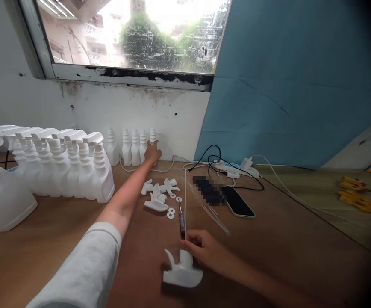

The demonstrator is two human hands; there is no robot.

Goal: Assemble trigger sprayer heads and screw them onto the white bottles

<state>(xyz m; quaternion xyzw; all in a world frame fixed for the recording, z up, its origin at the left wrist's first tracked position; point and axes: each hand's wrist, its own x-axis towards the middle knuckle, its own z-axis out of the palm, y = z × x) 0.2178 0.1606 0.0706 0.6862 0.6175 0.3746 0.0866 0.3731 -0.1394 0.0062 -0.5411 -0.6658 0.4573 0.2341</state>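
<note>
My left hand (pixel 153 152) stretches to the back and is closed around a white plastic spray bottle (pixel 153 134), the rightmost of a short row by the wall. Its palm side is hidden. My right hand (pixel 204 249) pinches a white trigger spray head (pixel 183 276) near its collar, where a long thin dip tube (pixel 186 201) points away from me. The head is upside down. Beside the tube lies a screwdriver (pixel 182 222), its tip by a white washer (pixel 178 199). More trigger heads (pixel 156 202) and washers (pixel 171 213) lie left of it.
Bottles with spray heads fitted (pixel 72 171) stand in a row at the left, near a larger white bottle (pixel 2 196). To the right lie loose tubes (pixel 218 221), a phone (pixel 240 202), black cables (pixel 252 188) and a power strip (pixel 249 170). A blue cloth (pixel 284 85) hangs behind.
</note>
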